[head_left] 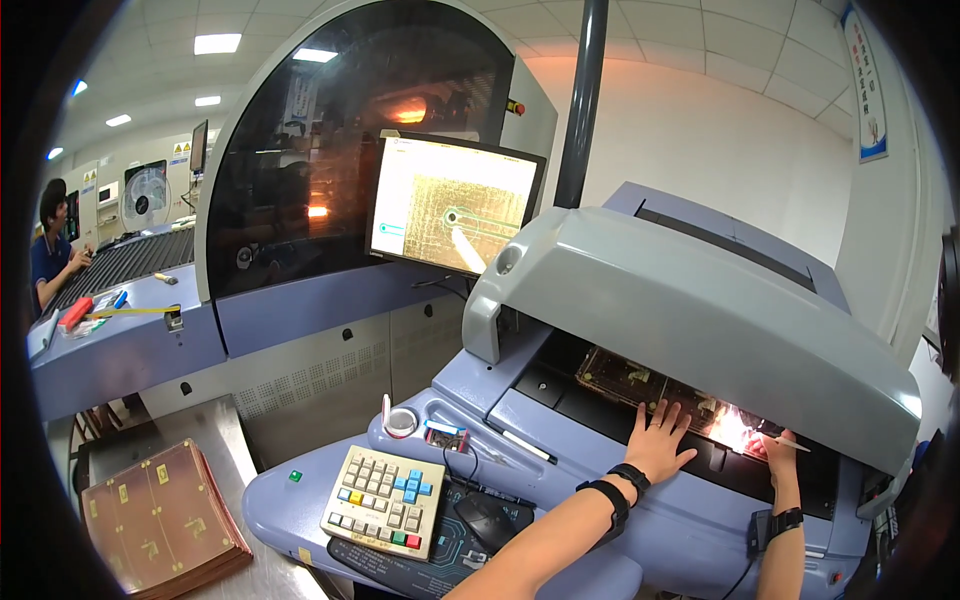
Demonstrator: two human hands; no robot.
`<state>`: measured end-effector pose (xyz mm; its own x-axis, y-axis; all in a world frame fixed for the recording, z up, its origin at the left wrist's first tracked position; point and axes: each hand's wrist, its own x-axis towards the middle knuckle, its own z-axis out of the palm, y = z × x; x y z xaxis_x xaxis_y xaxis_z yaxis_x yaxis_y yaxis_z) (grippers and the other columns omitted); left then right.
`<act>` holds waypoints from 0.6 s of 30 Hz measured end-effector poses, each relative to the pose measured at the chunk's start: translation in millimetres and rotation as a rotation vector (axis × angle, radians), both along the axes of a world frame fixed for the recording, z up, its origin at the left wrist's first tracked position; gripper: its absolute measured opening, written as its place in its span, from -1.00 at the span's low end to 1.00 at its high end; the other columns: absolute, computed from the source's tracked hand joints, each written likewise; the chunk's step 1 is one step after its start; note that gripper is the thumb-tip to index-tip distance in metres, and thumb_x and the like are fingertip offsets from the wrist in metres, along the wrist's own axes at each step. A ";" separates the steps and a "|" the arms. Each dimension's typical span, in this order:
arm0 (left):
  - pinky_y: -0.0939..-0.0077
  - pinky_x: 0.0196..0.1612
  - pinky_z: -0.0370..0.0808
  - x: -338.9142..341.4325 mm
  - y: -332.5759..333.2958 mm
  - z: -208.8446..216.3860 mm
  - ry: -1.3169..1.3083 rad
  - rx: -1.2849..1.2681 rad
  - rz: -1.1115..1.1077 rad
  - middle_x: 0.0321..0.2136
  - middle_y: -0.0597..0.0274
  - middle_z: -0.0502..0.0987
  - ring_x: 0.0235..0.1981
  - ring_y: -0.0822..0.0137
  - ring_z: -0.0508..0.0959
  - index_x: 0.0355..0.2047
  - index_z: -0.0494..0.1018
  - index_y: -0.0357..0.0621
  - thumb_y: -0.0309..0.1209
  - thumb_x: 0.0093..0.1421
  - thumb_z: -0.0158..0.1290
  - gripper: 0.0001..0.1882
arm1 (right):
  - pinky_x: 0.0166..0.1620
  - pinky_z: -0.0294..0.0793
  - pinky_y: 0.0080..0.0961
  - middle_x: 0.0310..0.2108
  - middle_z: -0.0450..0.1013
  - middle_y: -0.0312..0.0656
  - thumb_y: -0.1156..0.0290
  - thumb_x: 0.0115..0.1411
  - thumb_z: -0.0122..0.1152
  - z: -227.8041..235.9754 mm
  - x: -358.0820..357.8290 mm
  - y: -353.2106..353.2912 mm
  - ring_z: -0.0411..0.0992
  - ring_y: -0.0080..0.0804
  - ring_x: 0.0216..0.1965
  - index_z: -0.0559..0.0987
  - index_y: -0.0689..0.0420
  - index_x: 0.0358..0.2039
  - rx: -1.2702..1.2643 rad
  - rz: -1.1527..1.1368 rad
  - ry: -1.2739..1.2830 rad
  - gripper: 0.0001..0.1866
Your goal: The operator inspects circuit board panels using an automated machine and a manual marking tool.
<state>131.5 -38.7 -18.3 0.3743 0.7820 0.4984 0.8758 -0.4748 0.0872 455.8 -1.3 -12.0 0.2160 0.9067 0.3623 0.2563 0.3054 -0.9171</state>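
A brown circuit board panel point(622, 377) lies on the black bed of a machine, partly hidden under its grey hood point(690, 310). My left hand point(657, 442) rests on the panel's near edge with its fingers spread. To its right, my right hand point(781, 462) is closed around a thin pen-like tool point(793, 443), whose pale end sticks out to the right. A bright light point(735, 428) shines on the panel between the two hands and washes out the detail there. Dark bands circle both my wrists.
Left of my arms are a keypad point(383, 500) with coloured keys, a black mouse point(490, 518) and a white pen point(528, 446). A monitor point(455, 205) shows a magnified board. Brown panels point(150, 520) are stacked at lower left. Another person point(55, 250) works far left.
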 end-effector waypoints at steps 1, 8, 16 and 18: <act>-0.16 0.34 -0.15 0.7 0.0 0.6 0.000 0.000 -0.002 0.34 0.12 0.06 0.37 0.07 -0.02 0.32 0.09 0.02 0.16 0.29 -0.29 -0.28 | -0.50 0.48 -0.62 -0.57 0.49 -0.16 0.55 0.09 0.06 -1.1 2.0 0.2 0.47 -0.49 -0.60 0.08 0.23 0.24 0.000 -0.002 0.000 -0.31; -0.15 0.35 -0.24 -1.9 0.2 1.1 -0.012 -0.054 -0.014 0.36 0.10 0.01 0.39 0.08 -0.09 0.33 0.08 0.02 0.16 0.29 -0.30 -0.27 | -0.47 0.51 -0.61 -0.55 0.50 -0.14 0.59 0.08 0.07 2.8 -6.6 -1.6 0.48 -0.49 -0.58 0.15 0.24 0.19 0.020 0.027 0.039 -0.37; -0.14 0.36 -0.24 -1.4 0.3 0.5 -0.010 -0.045 -0.016 0.35 0.10 0.02 0.39 0.08 -0.09 0.32 0.09 0.01 0.16 0.29 -0.31 -0.28 | -0.43 0.54 -0.58 -0.49 0.49 -0.13 0.67 0.05 0.04 4.4 -3.9 -0.7 0.49 -0.46 -0.54 0.14 0.18 0.23 0.006 0.031 0.021 -0.31; -0.14 0.35 -0.23 -1.8 0.6 -0.2 -0.015 -0.041 -0.016 0.35 0.10 0.03 0.39 0.08 -0.08 0.32 0.09 0.01 0.16 0.29 -0.30 -0.28 | -0.42 0.54 -0.58 -0.50 0.49 -0.14 0.66 0.05 0.04 5.9 -8.8 -4.1 0.49 -0.46 -0.54 0.13 0.19 0.23 0.003 0.015 0.034 -0.31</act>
